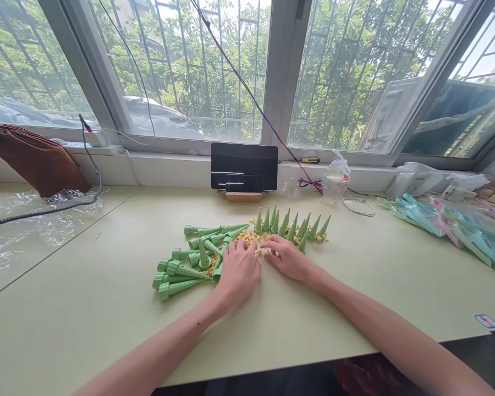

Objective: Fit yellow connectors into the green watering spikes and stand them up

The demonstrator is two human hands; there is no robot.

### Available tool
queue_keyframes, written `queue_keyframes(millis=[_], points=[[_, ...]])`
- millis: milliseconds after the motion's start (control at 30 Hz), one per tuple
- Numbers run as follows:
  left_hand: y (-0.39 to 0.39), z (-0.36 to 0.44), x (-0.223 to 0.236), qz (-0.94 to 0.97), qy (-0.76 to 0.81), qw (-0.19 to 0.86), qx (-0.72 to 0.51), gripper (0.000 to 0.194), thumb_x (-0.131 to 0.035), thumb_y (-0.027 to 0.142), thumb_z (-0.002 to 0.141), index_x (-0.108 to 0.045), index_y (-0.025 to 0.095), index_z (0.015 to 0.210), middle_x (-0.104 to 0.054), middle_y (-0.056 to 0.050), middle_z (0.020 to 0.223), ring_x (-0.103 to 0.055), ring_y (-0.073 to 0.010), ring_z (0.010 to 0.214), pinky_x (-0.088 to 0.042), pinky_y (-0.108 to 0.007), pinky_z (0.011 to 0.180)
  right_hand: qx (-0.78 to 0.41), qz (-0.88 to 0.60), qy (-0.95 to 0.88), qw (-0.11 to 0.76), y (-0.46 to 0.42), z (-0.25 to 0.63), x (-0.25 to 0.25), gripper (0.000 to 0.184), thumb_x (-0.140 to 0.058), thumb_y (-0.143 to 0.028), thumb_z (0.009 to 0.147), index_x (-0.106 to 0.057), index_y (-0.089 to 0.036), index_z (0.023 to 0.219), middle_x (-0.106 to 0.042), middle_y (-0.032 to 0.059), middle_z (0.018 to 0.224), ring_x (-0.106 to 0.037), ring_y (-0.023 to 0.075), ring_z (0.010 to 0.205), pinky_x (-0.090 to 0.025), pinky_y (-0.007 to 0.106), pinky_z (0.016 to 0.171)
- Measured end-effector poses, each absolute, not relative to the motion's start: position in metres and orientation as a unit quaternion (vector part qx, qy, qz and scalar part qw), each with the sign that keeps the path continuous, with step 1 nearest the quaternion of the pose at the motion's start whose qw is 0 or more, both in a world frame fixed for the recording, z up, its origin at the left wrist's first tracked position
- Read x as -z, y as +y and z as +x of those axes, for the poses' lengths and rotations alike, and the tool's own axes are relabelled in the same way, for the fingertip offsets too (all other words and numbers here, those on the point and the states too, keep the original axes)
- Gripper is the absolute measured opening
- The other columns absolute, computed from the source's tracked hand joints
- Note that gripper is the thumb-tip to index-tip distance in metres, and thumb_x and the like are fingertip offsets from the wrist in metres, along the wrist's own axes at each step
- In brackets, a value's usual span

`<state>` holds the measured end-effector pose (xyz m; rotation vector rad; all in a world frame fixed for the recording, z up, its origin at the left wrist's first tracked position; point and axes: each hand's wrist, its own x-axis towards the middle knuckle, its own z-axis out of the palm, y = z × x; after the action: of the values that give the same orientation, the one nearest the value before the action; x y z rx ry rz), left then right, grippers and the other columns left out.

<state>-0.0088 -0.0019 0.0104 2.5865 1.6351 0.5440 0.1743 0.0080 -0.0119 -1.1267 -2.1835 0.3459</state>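
My left hand [240, 268] is closed, its fingers bent down at the edge of a heap of small yellow valve-like pieces [247, 236]. Whatever its fingertips grip is hidden. Green plant watering spikes [183, 269] lie fanned out to its left, one of them standing on its wide end. My right hand [287, 257] reaches leftward with fingers curved and thumb apart. A small yellow piece [259, 251] shows between the two hands, close to the right fingertips. Behind my right hand, several green spikes [286, 223] stand point up, some with yellow pieces at their bases.
A dark tablet [244, 165] and a phone lean on a small stand [243, 197] by the window. A plastic cup in a bag [336, 179] and a coiled white cable [358, 207] are behind right. Bagged coloured items [449, 223] lie right; a brown bag [41, 159] stands left.
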Motion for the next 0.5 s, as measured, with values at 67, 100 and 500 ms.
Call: queue_keyframes(millis=[67,100,500], points=[[-0.003,-0.008,-0.011,0.833,0.523,0.023,-0.18,0.024,-0.046,0.02,0.089,-0.064,0.019,0.104,-0.058,-0.011,0.099,-0.05,-0.0277,0.093,-0.039,-0.038,0.08,-0.132,-0.432,-0.829,0.33,0.009,0.175,0.013,0.022,-0.053,-0.015,0.095,-0.065,-0.021,0.112,-0.062,0.0089,0.114,-0.063,0.019,0.089,-0.052,0.033,0.079],[-0.003,-0.008,-0.011,0.834,0.521,0.024,-0.181,0.023,-0.046,0.02,0.089,-0.065,0.019,0.103,-0.058,-0.011,0.099,-0.05,-0.0276,0.092,-0.04,-0.038,0.079,-0.132,-0.433,-0.827,0.333,0.009,0.175,0.014,0.022,-0.053,-0.014,0.094,-0.065,-0.021,0.112,-0.062,0.0088,0.113,-0.063,0.0196,0.091,-0.052,0.033,0.08],[-0.008,-0.01,-0.029,0.82,0.558,-0.118,-0.046,0.031,-0.038,0.005,0.088,-0.065,0.012,0.102,-0.064,-0.016,0.092,-0.059,-0.03,0.087,-0.041,-0.036,0.069,-0.147,-0.442,-0.818,0.338,0.004,0.17,0.011,0.02,-0.06,-0.017,0.09,-0.064,-0.02,0.109,-0.062,0.0071,0.108,-0.059,0.0131,0.068,-0.051,0.03,0.069]])
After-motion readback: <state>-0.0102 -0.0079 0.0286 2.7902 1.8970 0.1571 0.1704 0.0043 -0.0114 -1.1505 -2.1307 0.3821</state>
